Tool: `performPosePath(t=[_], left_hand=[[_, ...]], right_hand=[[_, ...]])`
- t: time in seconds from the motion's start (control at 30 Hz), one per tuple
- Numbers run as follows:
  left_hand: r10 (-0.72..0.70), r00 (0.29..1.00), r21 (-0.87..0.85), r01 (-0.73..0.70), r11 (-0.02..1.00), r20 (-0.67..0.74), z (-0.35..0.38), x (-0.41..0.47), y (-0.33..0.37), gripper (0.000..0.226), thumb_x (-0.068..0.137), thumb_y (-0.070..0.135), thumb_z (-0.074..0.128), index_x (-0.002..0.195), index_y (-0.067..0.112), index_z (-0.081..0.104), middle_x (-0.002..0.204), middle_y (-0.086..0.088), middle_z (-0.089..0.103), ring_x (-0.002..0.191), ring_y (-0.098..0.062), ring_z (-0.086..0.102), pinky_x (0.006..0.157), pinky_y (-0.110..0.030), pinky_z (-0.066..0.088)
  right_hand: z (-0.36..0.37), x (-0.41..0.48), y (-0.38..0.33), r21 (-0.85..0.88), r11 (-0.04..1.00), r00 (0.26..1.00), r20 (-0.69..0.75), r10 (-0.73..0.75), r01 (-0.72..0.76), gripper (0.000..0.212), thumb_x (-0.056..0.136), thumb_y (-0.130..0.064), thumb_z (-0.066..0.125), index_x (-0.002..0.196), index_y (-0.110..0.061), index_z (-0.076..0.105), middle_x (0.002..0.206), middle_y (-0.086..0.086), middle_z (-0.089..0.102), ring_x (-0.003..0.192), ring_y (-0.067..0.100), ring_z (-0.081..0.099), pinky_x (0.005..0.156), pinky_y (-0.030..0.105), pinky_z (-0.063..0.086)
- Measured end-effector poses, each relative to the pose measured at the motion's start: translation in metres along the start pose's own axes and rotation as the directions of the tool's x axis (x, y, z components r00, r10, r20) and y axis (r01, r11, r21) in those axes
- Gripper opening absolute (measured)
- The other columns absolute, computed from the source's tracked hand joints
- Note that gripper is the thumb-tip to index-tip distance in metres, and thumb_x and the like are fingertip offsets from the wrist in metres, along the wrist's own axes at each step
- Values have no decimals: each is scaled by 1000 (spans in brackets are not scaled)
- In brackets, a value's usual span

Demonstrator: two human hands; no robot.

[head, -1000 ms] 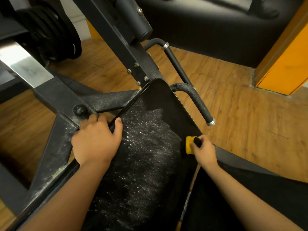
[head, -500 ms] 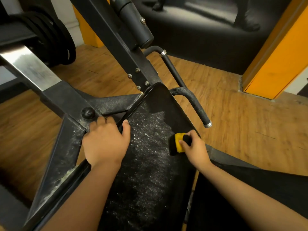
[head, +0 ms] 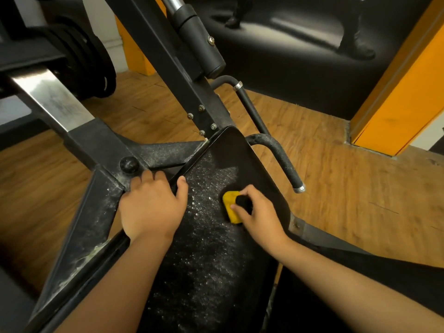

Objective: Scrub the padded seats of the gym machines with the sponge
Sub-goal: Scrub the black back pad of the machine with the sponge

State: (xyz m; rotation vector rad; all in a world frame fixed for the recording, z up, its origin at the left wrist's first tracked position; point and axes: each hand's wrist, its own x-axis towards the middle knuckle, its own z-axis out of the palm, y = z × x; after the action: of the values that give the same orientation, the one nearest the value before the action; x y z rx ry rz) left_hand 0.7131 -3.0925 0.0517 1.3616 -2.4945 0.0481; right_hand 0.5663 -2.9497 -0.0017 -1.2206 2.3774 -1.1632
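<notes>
Midway, by the look of it: at frame centre the right hand (head: 260,212) pinches a yellow sponge (head: 230,207) against the black padded seat (head: 206,260). Its lower stretch is flecked white and seemingly unscrubbed. The left hand (head: 151,207), fingers curled, clasps the seat's left-of-frame edge.

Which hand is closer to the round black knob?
Left. The left hand grips the edge of the padded seat beside the knob; the right hand holds the sponge farther right on it.
</notes>
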Motion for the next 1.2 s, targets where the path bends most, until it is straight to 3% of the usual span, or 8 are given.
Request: performPosePath(t=[0.2,0.3,0.37,0.5,0.63,0.8,1.03,1.2], left_hand=[[-9,1000,50,9,999,7,-2,1,1,61,93,54,27,103,8,66,101,-9,62,92,-29,57,56,-31,33],[-9,1000,45,9,999,6,-1,1,1,61,93,54,28,99,7,67,98,-9,62,89,-29,58,55,-31,33],[-12,1000,49,11,999,15,-1,2,2,60,93,54,28,99,7,67,98,-9,62,89,-29,58,55,-31,34],[-15,1000,29,15,999,4,-2,0,3,57,93,53,32,97,8,67,98,-9,62,89,-30,58,55,-31,32],[-8,1000,36,9,999,-11,-2,1,2,55,94,52,32,97,10,67,98,-8,62,89,-29,59,55,-30,31],[-5,1000,65,6,998,-16,-1,1,1,55,95,53,31,100,12,66,101,-6,62,92,-28,58,56,-31,31],[-17,1000,46,17,999,6,-1,2,1,57,95,54,30,103,11,66,103,-8,61,94,-29,58,59,-32,36],[-18,1000,48,18,999,-1,0,2,0,56,96,55,30,102,11,65,103,-7,61,94,-28,58,59,-32,35]], right_hand=[[-14,57,25,-9,959,921,-282,269,-283,18,90,-20,64,104,-17,53,91,-4,57,93,19,60,74,26,38],[0,52,-4,68,987,946,-282,161,-148,15,89,-23,65,95,-23,52,89,-8,57,87,9,57,75,23,41],[13,32,-23,93,996,980,-200,25,-6,18,88,-25,67,91,-28,49,88,-12,56,82,0,54,69,11,38],[15,15,-23,102,986,988,-86,-125,133,14,89,-26,65,94,-27,53,91,-14,52,83,-2,52,67,8,39],[5,48,14,6,999,971,-238,-34,37,13,90,-25,63,100,-22,54,95,-7,54,90,7,53,78,22,41],[-5,79,25,133,979,910,-366,193,-154,17,88,-20,66,104,-16,61,96,-1,63,95,17,60,80,26,41],[27,36,-41,148,975,973,-185,-135,164,16,86,-26,68,100,-22,60,97,-9,60,89,0,56,77,14,46],[16,56,-29,30,984,961,-220,-166,176,15,88,-24,65,101,-19,59,97,-6,56,90,6,54,79,23,46]])
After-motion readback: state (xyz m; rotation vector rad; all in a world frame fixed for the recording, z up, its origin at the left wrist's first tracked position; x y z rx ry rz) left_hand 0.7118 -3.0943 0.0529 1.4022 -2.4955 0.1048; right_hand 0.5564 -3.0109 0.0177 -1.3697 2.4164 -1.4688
